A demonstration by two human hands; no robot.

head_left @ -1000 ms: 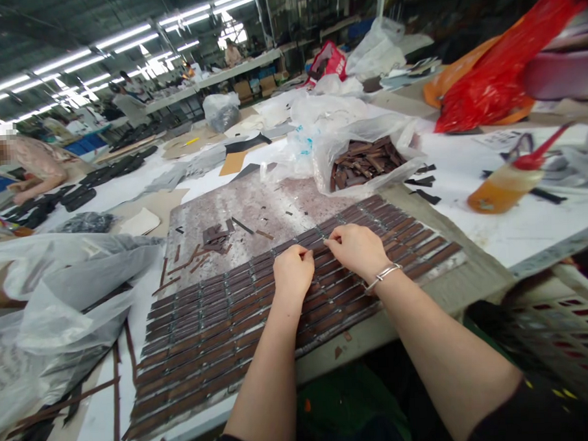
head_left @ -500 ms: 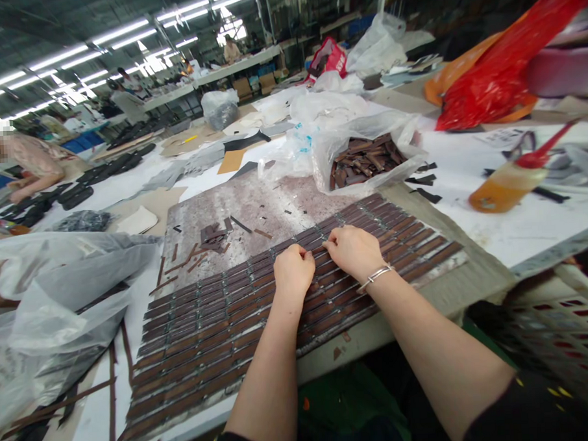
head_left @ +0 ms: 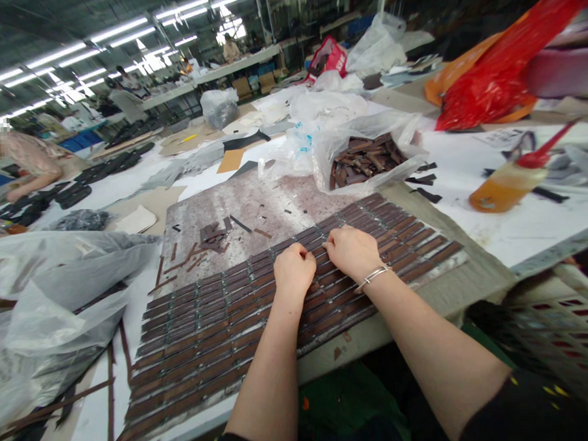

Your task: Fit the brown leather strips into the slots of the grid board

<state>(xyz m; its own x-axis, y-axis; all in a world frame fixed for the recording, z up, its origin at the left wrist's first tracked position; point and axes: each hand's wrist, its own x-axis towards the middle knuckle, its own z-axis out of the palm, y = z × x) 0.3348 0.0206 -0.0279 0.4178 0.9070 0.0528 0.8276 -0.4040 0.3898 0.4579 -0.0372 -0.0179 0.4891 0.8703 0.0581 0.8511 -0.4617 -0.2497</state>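
Note:
Rows of narrow brown strips point(head_left: 202, 354), which look like leather or a similar sheet, lie side by side on a board in front of me. Over the middle of these rows, my left hand point(head_left: 295, 270) is closed, thumb and forefinger pinched together on a strip. Close on its right, my right hand point(head_left: 354, 251), with a bangle at the wrist, pinches the same row. The fingers hide most of the strip between them.
Loose strip scraps point(head_left: 214, 237) lie on the board behind the rows. A clear bag point(head_left: 321, 170) holds brown pieces point(head_left: 367, 160). To the right stands an orange-liquid bottle point(head_left: 504, 185) with a red nozzle. Plastic sheeting point(head_left: 73, 301) lies left; a person point(head_left: 33, 157) works farther off.
Both hands stay almost in the same place over the rows, with only a slight shift of the fingers. The fingertips remain pinched.

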